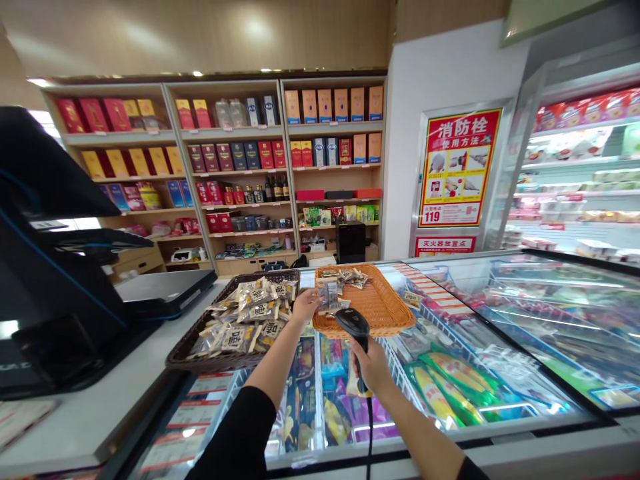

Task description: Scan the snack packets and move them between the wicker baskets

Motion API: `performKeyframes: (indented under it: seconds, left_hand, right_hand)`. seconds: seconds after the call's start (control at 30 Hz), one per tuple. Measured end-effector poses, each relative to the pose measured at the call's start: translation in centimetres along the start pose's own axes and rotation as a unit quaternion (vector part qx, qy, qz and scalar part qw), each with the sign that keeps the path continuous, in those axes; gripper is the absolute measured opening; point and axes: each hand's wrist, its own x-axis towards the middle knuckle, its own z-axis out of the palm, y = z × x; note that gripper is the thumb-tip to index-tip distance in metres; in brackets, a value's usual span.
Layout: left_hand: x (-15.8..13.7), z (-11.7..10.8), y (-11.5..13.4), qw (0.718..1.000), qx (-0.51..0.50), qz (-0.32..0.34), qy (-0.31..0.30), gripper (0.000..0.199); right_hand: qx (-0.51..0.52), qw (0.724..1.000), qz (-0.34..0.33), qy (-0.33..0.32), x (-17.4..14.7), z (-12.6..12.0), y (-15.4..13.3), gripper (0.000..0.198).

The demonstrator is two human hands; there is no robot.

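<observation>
My right hand (pixel 370 363) is wrapped round the handle of a black barcode scanner (pixel 353 323), its cord hanging straight down. The scanner head sits over the near edge of an orange wicker basket (pixel 385 300). At that basket's left side my left hand (pixel 305 307) pinches a small snack packet (pixel 328 293) by its edge. More small packets (pixel 357 277) lie at the back of the orange basket. Left of my hand stands a dark brown wicker basket (pixel 180 357) heaped with cream-and-grey snack packets (pixel 257 310).
Both baskets rest on a glass-topped chest freezer (pixel 500 360) holding bagged frozen goods. On the left, a weighing scale (pixel 163 290) and a black terminal (pixel 45 267) stand on the counter (pixel 115 400). Shelves of boxed goods (pixel 245 157) line the back wall; a lit display fridge (pixel 585 173) is at right.
</observation>
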Motion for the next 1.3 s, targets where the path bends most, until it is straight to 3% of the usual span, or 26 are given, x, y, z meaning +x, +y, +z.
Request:
performKeyframes:
  seconds: [0.1, 0.2, 0.3, 0.4, 0.5, 0.6, 0.7, 0.77, 0.9, 1.07, 1.2, 1.3]
  left_hand:
    - [-0.4, 0.1, 0.5, 0.999, 0.023, 0.021, 0.015, 0.027]
    - [-1.2, 0.3, 1.6, 0.992, 0.084, 0.064, 0.067, 0.016]
    - [-2.7, -0.4, 3.4, 0.973, 0.153, 0.127, 0.117, 0.019]
    - [-4.8, -3.5, 5.4, 0.934, 0.242, 0.175, 0.194, 0.024]
    - [-7.3, -8.6, 6.7, 0.882, 0.342, 0.184, 0.267, 0.029]
    - [-10.0, -13.9, 6.3, 0.842, 0.441, 0.113, 0.289, 0.04]
    - [-12.1, -17.2, 5.2, 0.85, 0.475, -0.032, 0.226, 0.044]
    - [-12.8, -17.8, 4.7, 0.858, 0.463, -0.065, 0.212, 0.046]
    - [-12.5, -15.6, 5.5, 0.87, 0.443, 0.027, 0.214, 0.053]
    - [-9.8, -9.1, 7.1, 0.9, 0.404, 0.12, 0.115, 0.046]
    - [-6.3, -2.7, 6.5, 0.907, 0.399, 0.132, 0.009, 0.04]
    - [-3.1, 1.7, 5.2, 0.902, 0.416, 0.108, -0.036, 0.038]
  right_hand:
    - [0.024, 1.0, 0.006, -0.009, 0.1, -0.1, 0.1, 0.043]
    - [0.044, 0.999, 0.014, -0.008, 0.2, -0.2, 0.2, 0.043]
    - [0.064, 0.998, 0.022, 0.008, 0.3, -0.4, 0.2, 0.044]
    - [0.079, 0.996, 0.03, 0.008, 0.3, -0.6, 0.3, 0.046]
    - [0.077, 0.996, 0.035, -0.008, 0.3, -0.9, 0.4, 0.046]
    - [0.062, 0.998, 0.031, -0.007, 0.3, -1.0, 0.6, 0.046]
    - [0.047, 0.998, 0.035, -0.01, 0.4, -0.9, 0.7, 0.045]
    - [0.049, 0.998, 0.045, -0.011, 0.6, -0.8, 0.8, 0.044]
    - [0.058, 0.997, 0.05, -0.01, 1.4, -1.2, 0.5, 0.044]
    - [0.043, 0.998, 0.045, 0.014, 3.2, -3.5, -0.7, 0.044]
    - [0.008, 0.997, 0.059, 0.053, 3.8, -5.6, -0.8, 0.043]
    - [0.019, 0.995, 0.07, 0.066, 3.5, -6.2, 0.1, 0.043]
